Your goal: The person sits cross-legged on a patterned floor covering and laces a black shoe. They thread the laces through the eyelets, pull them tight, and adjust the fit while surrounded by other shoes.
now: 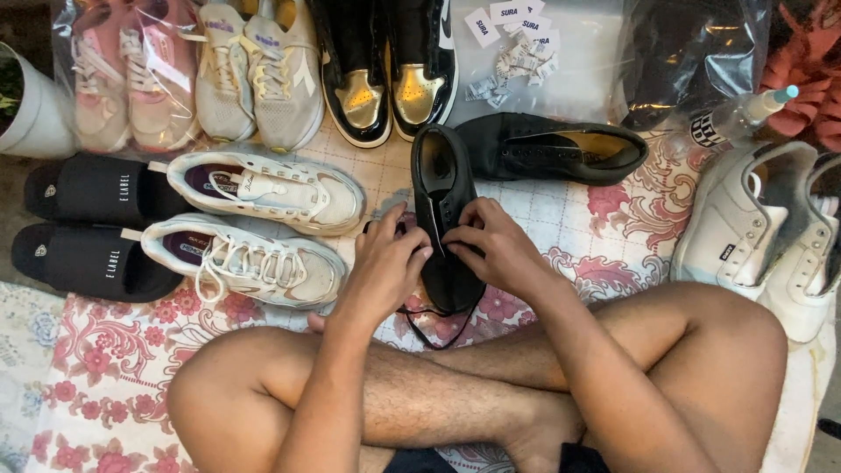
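I sit cross-legged on a floral cloth (96, 368). A black lace-up shoe (442, 175) lies in front of my legs, toe towards me. My left hand (385, 263) pinches a black lace at the shoe's left side. On the right side, my right hand (495, 245) grips the lace over the shoe's tongue. A loose end of black lace (429, 337) hangs down by my shin. The matching black shoe (552, 149) lies on its side just behind.
White sneakers (263, 228) and black slippers (88, 228) lie to the left. Bagged pink sneakers (131, 70), beige sneakers (258, 70) and black-and-gold shoes (385, 70) line the back. White shoes (771, 228), a spray bottle (740, 118) and a white pot (35, 114) are also here.
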